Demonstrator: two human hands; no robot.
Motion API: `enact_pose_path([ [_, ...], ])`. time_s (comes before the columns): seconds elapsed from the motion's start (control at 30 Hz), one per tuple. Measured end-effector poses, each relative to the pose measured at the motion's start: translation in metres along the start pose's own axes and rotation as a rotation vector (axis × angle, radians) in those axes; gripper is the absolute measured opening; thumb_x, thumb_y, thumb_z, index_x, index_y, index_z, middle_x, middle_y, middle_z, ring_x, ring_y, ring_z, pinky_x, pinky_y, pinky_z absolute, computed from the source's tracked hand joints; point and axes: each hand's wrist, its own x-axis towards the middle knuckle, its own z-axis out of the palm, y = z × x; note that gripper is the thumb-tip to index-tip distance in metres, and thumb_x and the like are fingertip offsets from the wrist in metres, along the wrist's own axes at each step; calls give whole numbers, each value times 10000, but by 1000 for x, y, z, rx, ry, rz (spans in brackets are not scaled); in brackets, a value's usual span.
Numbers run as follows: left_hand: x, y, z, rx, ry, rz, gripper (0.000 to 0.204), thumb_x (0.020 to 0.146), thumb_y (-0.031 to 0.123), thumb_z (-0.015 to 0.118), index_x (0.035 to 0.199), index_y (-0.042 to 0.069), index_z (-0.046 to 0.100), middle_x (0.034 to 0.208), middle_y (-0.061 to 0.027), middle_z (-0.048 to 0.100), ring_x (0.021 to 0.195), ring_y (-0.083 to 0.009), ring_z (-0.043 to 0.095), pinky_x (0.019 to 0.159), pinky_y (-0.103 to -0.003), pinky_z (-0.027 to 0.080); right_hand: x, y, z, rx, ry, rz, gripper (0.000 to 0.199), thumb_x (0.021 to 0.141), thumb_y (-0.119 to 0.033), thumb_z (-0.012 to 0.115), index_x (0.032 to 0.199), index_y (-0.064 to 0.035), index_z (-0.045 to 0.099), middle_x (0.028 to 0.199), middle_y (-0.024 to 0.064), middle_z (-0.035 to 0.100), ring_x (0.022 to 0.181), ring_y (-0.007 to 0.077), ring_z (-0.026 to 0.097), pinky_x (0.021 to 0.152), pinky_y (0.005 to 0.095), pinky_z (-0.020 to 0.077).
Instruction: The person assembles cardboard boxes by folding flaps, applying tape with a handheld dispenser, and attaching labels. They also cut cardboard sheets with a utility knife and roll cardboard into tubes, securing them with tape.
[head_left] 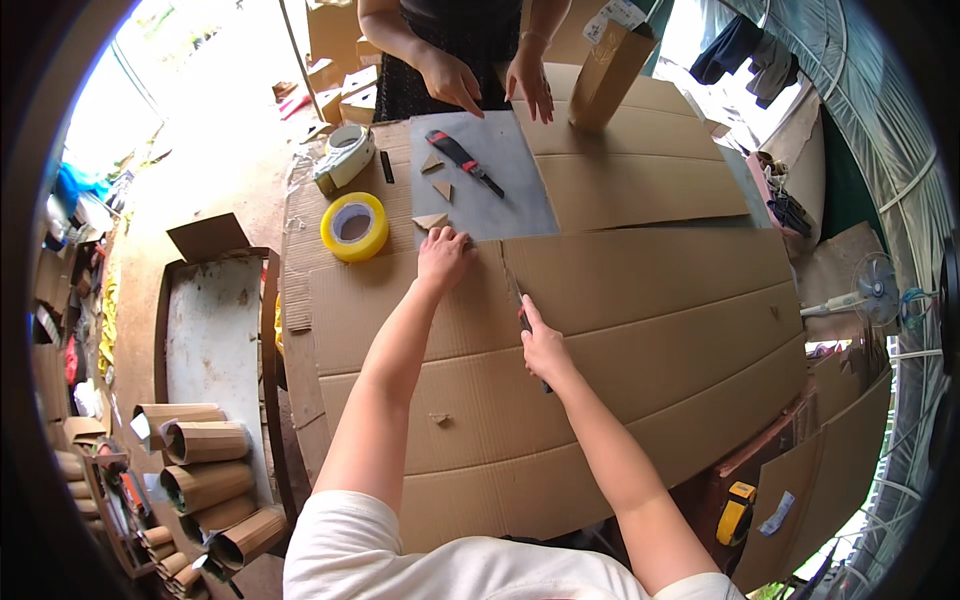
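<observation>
A large brown cardboard sheet (620, 350) with long crease lines lies across the table before me. My right hand (545, 350) is closed round a black and red utility knife (523, 318). Its blade points away from me and meets the sheet at a cut that runs to the far edge. Left of that cut, my left hand (445, 260) lies on the sheet, fingers apart at the far edge. Just past its fingertips is a small cardboard scrap (430, 221). A second black and red utility knife (465, 162) rests on a grey board (520, 205).
Yellow tape (376, 248) and a tape dispenser (345, 160) sit at the table's left. Opposite me stands a person whose hands (452, 82) hover over the board. A tall cardboard tube (610, 80) stands far right. Cardboard tubes (205, 485) fill the lower left; a fan (875, 290) is right.
</observation>
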Motion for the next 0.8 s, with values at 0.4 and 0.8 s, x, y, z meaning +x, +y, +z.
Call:
enact_pose_path([
  [0.4, 7, 10, 2, -73, 2, -117, 269, 776, 396, 568, 850, 140, 595, 880, -34, 566, 923, -220, 509, 795, -366, 364, -13, 7, 15, -96, 82, -78, 556, 887, -117, 436, 1384, -196, 200, 881, 219, 599, 769, 377, 587, 690, 442, 467],
  [0.8, 10, -5, 24, -361, -34, -81, 262, 816, 300, 579, 911, 58, 547, 861, -113, 533, 840, -269, 507, 743, -364, 410, 5, -3, 9, -224, -22, 408, 466, 872, -458, 418, 986, -28, 558, 811, 201, 629, 807, 366, 609, 700, 454, 477],
])
